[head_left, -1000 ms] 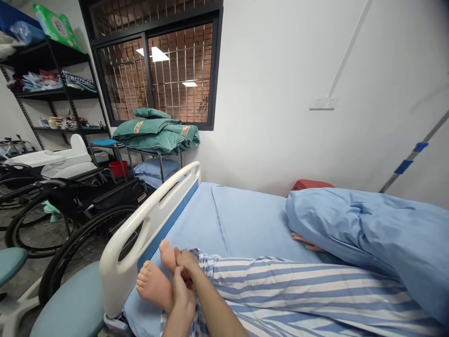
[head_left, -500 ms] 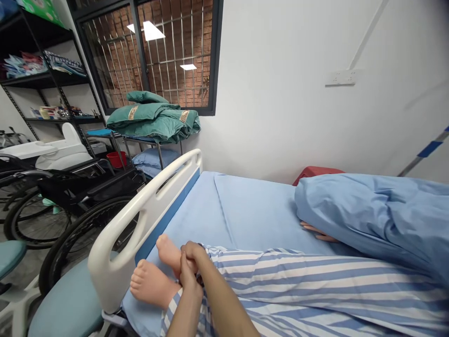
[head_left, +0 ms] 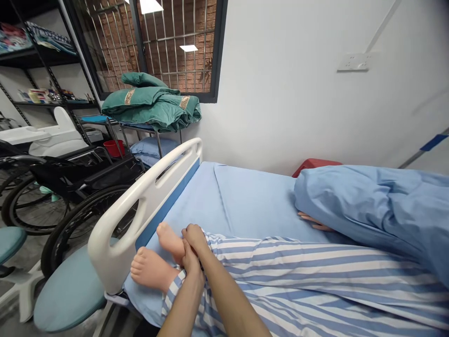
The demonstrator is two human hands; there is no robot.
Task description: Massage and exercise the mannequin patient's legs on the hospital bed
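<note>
Both hands (head_left: pixel 195 237) now farther from far toes (head_left: pixel 162 228)

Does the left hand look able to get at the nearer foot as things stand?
Likely yes: the left hand is against the farther foot, close to the nearer foot, and nothing visible blocks the gap, though it may have to come away first.

Scene is viewed by one head-worn cam, aimed fwd & down. Bed (head_left: pixel 252 196) is seen close from its side, w/ wall (head_left: pixel 280 93) faced beyond.
</note>
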